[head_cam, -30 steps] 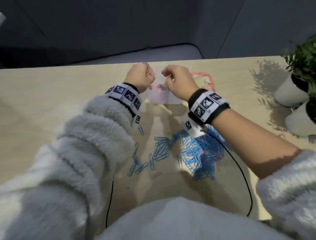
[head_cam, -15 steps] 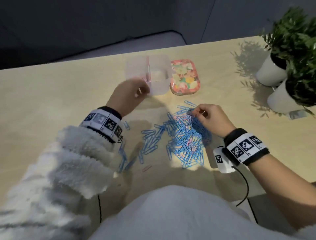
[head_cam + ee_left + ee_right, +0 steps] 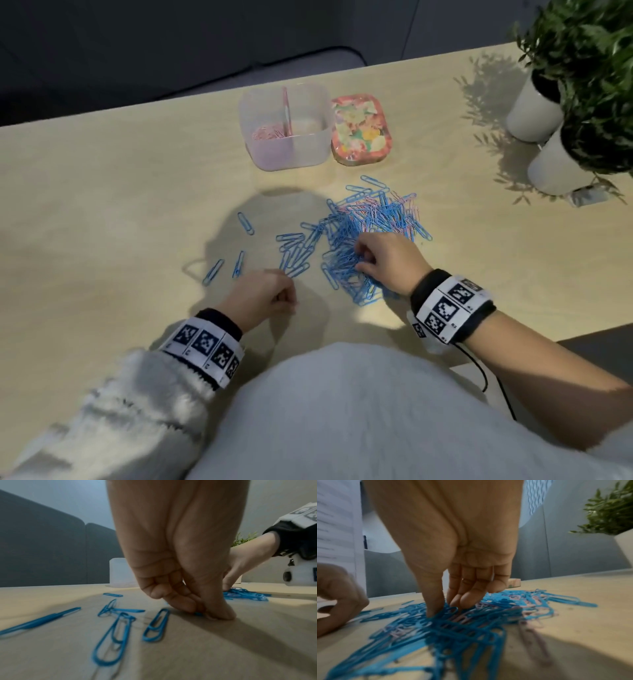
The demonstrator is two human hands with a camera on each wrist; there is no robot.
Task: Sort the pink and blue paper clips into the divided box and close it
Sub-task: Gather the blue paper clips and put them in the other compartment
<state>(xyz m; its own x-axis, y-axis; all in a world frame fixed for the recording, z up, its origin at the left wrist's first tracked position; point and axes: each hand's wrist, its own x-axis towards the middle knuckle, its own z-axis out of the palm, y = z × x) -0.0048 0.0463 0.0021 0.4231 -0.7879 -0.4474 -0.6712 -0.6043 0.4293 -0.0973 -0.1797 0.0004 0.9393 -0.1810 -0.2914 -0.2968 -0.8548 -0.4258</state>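
The clear divided box [image 3: 308,147] stands open at the back; pink clips [image 3: 269,132] lie in its left compartment, and the right one looks empty. A mixed pile of blue and pink paper clips [image 3: 373,219] lies mid-table. My right hand [image 3: 359,260] digs into the pile's near side, thumb and fingers [image 3: 435,605] pinching a blue clip [image 3: 452,610]. Left of the pile lie loose blue clips [image 3: 294,253] [image 3: 156,626]. There my left hand [image 3: 291,298] pinches a blue clip [image 3: 198,614] against the table, fingers curled.
The floral lid [image 3: 361,128] lies flat just right of the box. Two white pots with green plants [image 3: 534,109] [image 3: 555,168] stand at the far right. The table's near edge is close to my body, and a black cable hangs off it.
Both hands came back from the box to the clips. The left dropped from the box's front to the loose blue clips; the right shifted toward me on the pile.
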